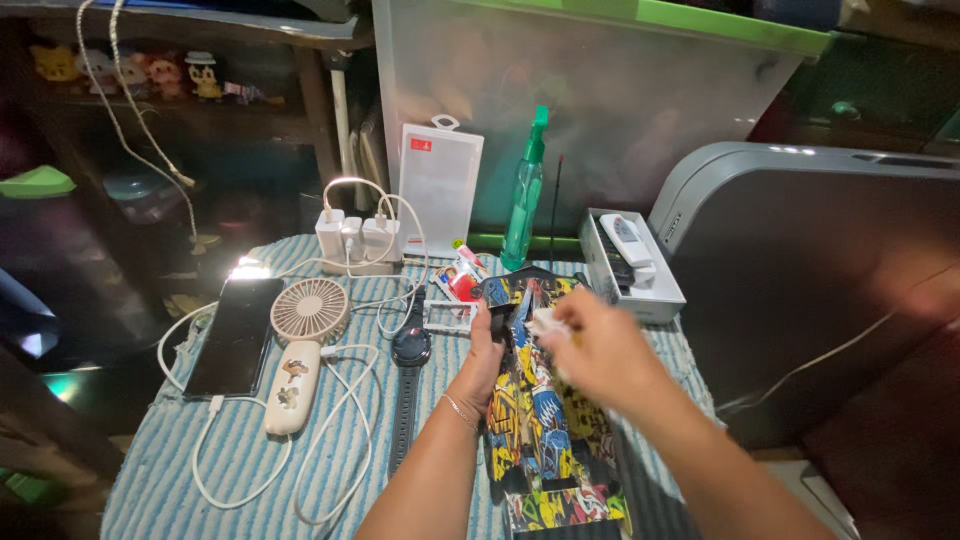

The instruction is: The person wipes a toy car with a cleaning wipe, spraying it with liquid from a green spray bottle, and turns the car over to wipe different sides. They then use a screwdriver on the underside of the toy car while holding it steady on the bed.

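Observation:
A long object covered in a colourful graffiti-style print lies lengthwise on the blue striped cloth. My left hand grips its left edge near the far end. Over the same end, my right hand pinches a small white wad, perhaps a tissue or wipe, and presses it against the printed surface. A thin bracelet shows on my left wrist.
Left of my hands lie a black smartwatch, a beige handheld fan, a black phone on a cable and white chargers. A green spray bottle, a clear package and a white box stand behind. A grey case fills the right.

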